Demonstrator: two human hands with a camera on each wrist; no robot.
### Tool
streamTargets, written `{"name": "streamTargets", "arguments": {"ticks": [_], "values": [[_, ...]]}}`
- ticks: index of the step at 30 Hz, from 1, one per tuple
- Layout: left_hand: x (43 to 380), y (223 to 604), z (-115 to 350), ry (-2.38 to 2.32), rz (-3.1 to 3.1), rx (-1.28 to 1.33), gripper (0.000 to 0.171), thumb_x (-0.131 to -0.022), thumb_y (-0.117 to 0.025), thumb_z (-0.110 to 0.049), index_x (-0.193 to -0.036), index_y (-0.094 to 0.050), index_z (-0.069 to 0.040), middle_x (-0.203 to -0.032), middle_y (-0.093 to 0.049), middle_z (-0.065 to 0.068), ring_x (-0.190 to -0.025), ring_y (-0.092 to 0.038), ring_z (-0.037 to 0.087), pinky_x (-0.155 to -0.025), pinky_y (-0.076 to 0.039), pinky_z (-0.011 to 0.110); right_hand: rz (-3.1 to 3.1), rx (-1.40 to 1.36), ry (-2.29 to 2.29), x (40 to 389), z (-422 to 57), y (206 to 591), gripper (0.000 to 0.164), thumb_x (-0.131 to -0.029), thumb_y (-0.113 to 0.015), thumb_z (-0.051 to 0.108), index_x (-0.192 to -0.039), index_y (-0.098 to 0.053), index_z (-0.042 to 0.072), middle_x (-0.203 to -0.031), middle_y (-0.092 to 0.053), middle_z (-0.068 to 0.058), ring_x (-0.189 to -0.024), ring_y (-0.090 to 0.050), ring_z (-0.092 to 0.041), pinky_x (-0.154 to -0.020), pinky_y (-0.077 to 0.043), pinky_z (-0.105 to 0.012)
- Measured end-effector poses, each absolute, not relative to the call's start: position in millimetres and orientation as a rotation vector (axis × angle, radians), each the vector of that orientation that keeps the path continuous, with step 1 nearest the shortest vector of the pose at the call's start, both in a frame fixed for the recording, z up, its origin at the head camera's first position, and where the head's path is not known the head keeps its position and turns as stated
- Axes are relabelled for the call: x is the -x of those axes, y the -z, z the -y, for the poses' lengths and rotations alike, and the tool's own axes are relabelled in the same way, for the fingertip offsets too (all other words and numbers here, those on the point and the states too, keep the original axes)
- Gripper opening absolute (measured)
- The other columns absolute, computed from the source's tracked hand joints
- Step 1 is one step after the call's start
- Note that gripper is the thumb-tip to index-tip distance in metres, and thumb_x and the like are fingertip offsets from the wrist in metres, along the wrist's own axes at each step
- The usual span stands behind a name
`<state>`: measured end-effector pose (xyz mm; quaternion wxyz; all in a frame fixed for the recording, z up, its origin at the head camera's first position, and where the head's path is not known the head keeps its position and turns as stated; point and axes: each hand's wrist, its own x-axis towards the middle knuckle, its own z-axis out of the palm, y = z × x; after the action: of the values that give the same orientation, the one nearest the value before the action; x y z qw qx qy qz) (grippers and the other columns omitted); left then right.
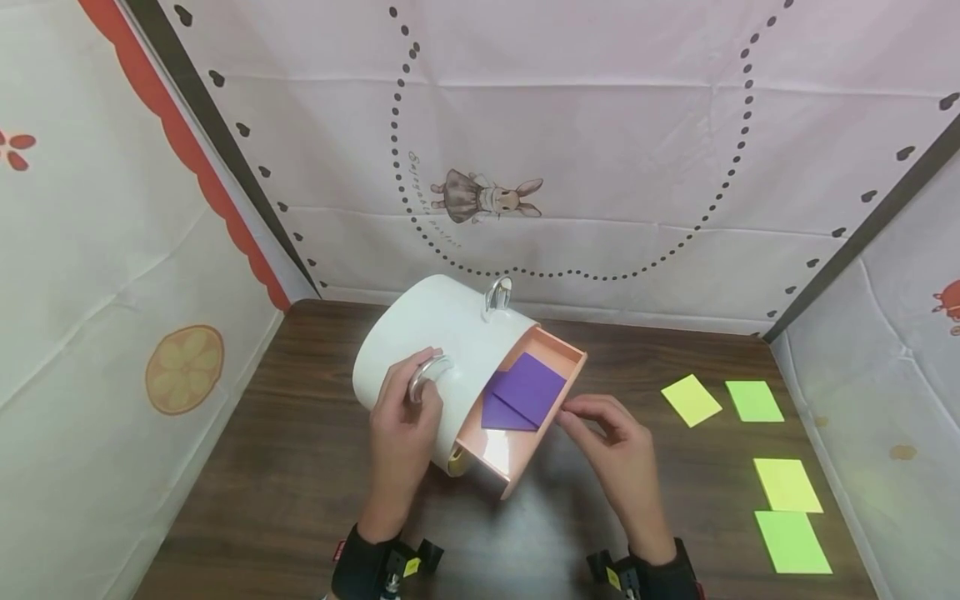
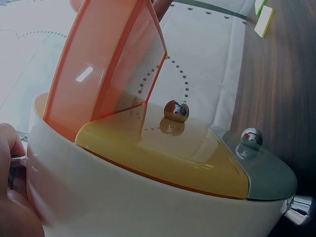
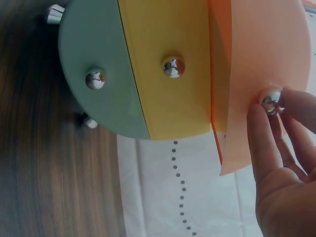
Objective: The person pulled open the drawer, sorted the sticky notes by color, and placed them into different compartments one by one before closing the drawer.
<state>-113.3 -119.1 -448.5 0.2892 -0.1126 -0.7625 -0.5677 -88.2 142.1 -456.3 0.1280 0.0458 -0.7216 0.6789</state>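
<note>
1. Nearest my head camera are two black wristbands (image 1: 363, 568), each carrying a small dark mount.
2. I see the left hand (image 1: 401, 425) with thumb and fingers curled round a curved, shiny chrome loop (image 1: 444, 363) on the white case (image 1: 420, 333).
3. My right-wrist view shows the right hand (image 3: 289, 163) pinching a round, mirror-bright knob (image 3: 270, 101) between thumb and fingertips, on the front of the peach drawer (image 1: 498, 454).
4. The case is a smooth, glossy drum near the middle of the dark wood-grain table (image 1: 292, 475), before a creased cloth (image 1: 600, 158) printed with dots and a rabbit.
5. Its axis lies along the tabletop; the round front points to the person's right and slightly toward them.
6. The peach drawer juts partly out that same way, its front edge slanting from far right to near left.
7. Inside it I make out two flat purple squares (image 1: 531, 390), overlapping at an angle.
8. Below it, a yellow drawer (image 3: 170, 29) and a green drawer (image 3: 94, 44) sit closed; I cannot see their contents.
9. Four paper-like squares, two yellow (image 1: 692, 401) and two lime green (image 1: 754, 402), lie at the right.
</note>
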Motion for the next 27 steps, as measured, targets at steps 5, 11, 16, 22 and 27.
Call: {"name": "streamTargets", "arguments": {"ticks": [5,11,16,22,27], "values": [[113.2,450.3,121.2,1.511,2.043,0.295,0.044,-0.100,-0.060,0.005,-0.139,-0.067,-0.014,-0.136,-0.065,-0.002,-0.124,-0.062,0.023,-0.106,-0.052,0.029,2.086,-0.182,-1.969,93.0,-136.2,453.7,0.017,-0.092,-0.084,0.008,-0.108,-0.082,0.011,-0.111,-0.074,-0.006,-0.109,-0.069,-0.027,-0.094,-0.060,-0.036],[113.2,450.2,121.7,1.504,2.048,0.316,0.044,-0.100,-0.061,0.003,-0.140,-0.067,-0.015,-0.137,-0.065,-0.003,-0.126,-0.062,0.023,-0.107,-0.051,0.030,2.105,-0.191,-1.958,101.0,-126.5,447.8,0.016,-0.091,-0.085,0.011,-0.107,-0.082,0.012,-0.111,-0.073,-0.004,-0.108,-0.069,-0.024,-0.092,-0.061,-0.036],[112.7,449.6,121.6,1.502,2.040,0.328,0.044,-0.100,-0.061,0.005,-0.140,-0.067,-0.014,-0.136,-0.065,-0.001,-0.126,-0.062,0.023,-0.108,-0.051,0.031,2.166,-0.166,-1.897,105.5,-121.3,445.3,0.016,-0.091,-0.086,0.015,-0.106,-0.083,0.015,-0.109,-0.074,-0.001,-0.105,-0.070,-0.019,-0.090,-0.062,-0.034],[112.5,447.7,122.0,1.502,2.053,0.315,0.044,-0.100,-0.061,0.005,-0.139,-0.066,-0.014,-0.136,-0.065,-0.002,-0.126,-0.062,0.020,-0.109,-0.050,0.031,2.190,-0.191,-1.837,112.0,-115.6,442.3,0.018,-0.089,-0.088,0.015,-0.106,-0.084,0.016,-0.108,-0.074,0.002,-0.103,-0.070,-0.016,-0.088,-0.062,-0.032],[111.9,448.3,122.3,1.496,2.059,0.306,0.045,-0.099,-0.062,0.008,-0.139,-0.067,-0.012,-0.135,-0.066,0.001,-0.125,-0.063,0.019,-0.109,-0.050,0.028,2.215,-0.220,-1.802,116.1,-110.4,440.3,0.015,-0.090,-0.087,0.024,-0.105,-0.084,0.021,-0.107,-0.074,0.005,-0.103,-0.070,-0.013,-0.088,-0.062,-0.032]]}}
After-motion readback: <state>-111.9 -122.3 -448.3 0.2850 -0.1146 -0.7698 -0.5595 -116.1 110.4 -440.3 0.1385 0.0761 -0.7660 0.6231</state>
